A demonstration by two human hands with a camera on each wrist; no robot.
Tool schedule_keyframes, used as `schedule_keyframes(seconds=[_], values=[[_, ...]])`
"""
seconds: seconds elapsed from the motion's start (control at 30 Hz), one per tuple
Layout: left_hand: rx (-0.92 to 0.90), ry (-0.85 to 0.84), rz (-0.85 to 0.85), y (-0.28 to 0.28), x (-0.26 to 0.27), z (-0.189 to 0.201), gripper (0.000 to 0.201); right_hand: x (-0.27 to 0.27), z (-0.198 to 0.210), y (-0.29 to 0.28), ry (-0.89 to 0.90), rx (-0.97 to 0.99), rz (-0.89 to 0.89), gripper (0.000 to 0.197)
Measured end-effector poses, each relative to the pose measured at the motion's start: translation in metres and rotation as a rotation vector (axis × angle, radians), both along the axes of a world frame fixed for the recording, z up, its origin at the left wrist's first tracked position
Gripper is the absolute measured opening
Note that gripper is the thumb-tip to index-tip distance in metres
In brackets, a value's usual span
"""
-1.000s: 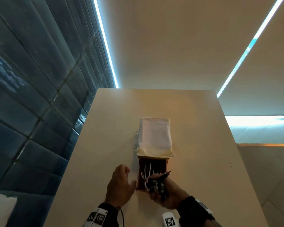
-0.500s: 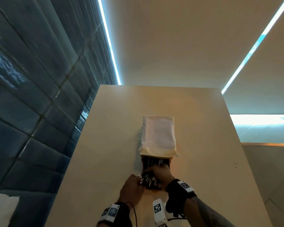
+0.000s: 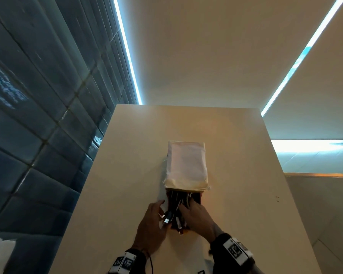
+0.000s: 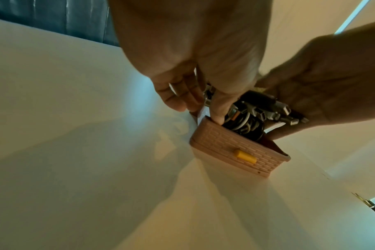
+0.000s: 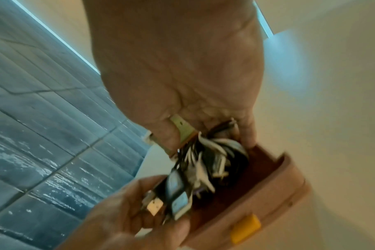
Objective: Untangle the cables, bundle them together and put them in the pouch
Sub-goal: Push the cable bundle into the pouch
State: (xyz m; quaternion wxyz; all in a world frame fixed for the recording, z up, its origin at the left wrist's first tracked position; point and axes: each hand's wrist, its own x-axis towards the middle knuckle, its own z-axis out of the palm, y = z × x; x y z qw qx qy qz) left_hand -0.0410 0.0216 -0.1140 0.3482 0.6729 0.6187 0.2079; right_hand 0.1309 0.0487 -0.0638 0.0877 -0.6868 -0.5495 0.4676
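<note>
A white fabric pouch [image 3: 186, 165] lies mid-table, and a pink drawer [image 4: 235, 148] with a yellow knob [image 4: 246, 156] sticks out of its near end. In the drawer lies the bundle of black and white cables [image 3: 174, 212], plug ends toward me. My right hand [image 3: 188, 208] grips the bundle from the right, fingers curled over it inside the drawer. My left hand [image 3: 159, 212] pinches the drawer's left wall, thumb [image 4: 218, 111] on the rim, fingers [image 4: 178, 99] outside. In the right wrist view the cable bundle [image 5: 203, 169] is blurred.
The cream table [image 3: 127, 175] is narrow, with a dark tiled wall [image 3: 38, 115] close on the left. Its right edge drops to a light floor [image 3: 315, 204]. Bare tabletop lies on both sides of the pouch.
My right hand has carried the bundle forward and down into the drawer. The left hand has moved in from beside the drawer to its left wall. The head view has tilted slightly.
</note>
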Motion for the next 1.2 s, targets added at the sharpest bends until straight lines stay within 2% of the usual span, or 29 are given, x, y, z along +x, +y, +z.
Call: schedule_keyframes(seconds=[0.07, 0.17, 0.3, 0.33, 0.4, 0.47, 0.57, 0.63, 0.73, 0.9, 1.0, 1.03, 1.1, 1.2], values=[[0.032, -0.001, -0.039, -0.001, -0.003, 0.003, 0.056, 0.017, 0.007, -0.002, -0.038, 0.069, 0.016, 0.020], [0.058, 0.003, -0.070, -0.001, -0.004, 0.006, 0.039, 0.039, 0.012, -0.007, -0.122, 0.107, 0.044, 0.019], [0.048, 0.026, -0.071, 0.003, -0.006, 0.000, 0.018, 0.047, 0.005, -0.007, -0.046, 0.058, -0.012, 0.017], [0.046, 0.038, -0.076, 0.004, -0.006, 0.001, 0.017, 0.047, 0.003, -0.005, -0.049, 0.072, -0.004, 0.016], [0.049, 0.065, -0.105, 0.007, -0.002, 0.004, 0.028, 0.045, 0.001, -0.002, -0.036, 0.081, 0.027, 0.014], [0.064, 0.085, -0.122, 0.009, 0.004, 0.007, 0.043, 0.046, 0.002, 0.001, -0.055, 0.069, 0.122, 0.025], [0.051, 0.072, -0.097, 0.013, 0.007, 0.005, 0.038, 0.054, 0.003, 0.001, -0.011, 0.048, 0.228, 0.036], [-0.004, 0.056, -0.100, 0.016, 0.006, 0.006, 0.026, 0.057, -0.001, -0.002, 0.034, 0.058, 0.182, 0.033], [-0.092, 0.040, -0.167, 0.022, 0.004, 0.018, 0.011, 0.054, -0.008, 0.000, -0.027, 0.126, 0.095, 0.024], [-0.316, -0.013, -0.242, 0.028, -0.005, 0.041, 0.024, 0.046, -0.013, 0.005, -0.098, 0.242, 0.023, 0.018], [-0.261, 0.011, -0.178, 0.026, 0.003, 0.038, 0.027, 0.041, -0.009, -0.002, -0.113, 0.330, 0.152, 0.009], [-0.238, 0.010, -0.153, 0.025, 0.008, 0.035, 0.030, 0.040, -0.009, -0.005, -0.105, 0.344, 0.173, 0.014], [-0.200, 0.014, -0.101, 0.024, 0.016, 0.029, 0.036, 0.041, -0.017, -0.010, -0.091, 0.361, 0.175, 0.021], [-0.162, 0.034, -0.056, 0.023, 0.020, 0.019, 0.036, 0.047, -0.025, -0.013, -0.061, 0.330, 0.137, 0.020]])
